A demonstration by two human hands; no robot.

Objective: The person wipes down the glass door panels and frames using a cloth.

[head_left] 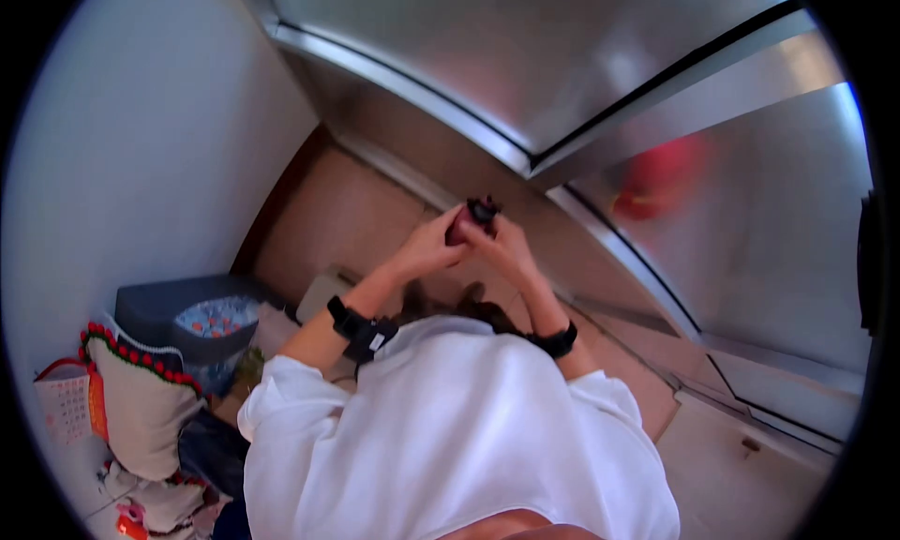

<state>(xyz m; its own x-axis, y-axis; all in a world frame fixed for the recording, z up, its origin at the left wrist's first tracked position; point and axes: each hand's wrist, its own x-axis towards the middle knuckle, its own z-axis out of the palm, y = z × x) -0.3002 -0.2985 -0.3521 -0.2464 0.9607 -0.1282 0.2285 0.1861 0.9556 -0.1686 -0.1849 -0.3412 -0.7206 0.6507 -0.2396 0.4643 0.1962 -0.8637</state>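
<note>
Both of my hands are together near the middle of the head view, around a small dark red object (461, 228) with a black top (482, 210). My left hand (433, 247) wraps its left side. From the right, my right hand (506, 250) holds it too, with fingers across its front. The object's lower part is covered by my fingers, and what it is I cannot tell. Black straps sit around both of my forearms.
Metal-framed frosted panels (619, 249) stand ahead and to the right, with a blurred red shape behind one. At left are a white wall (169, 118), a grey bin (150, 306), a cream bag with red trim (141, 399) and a calendar (67, 409).
</note>
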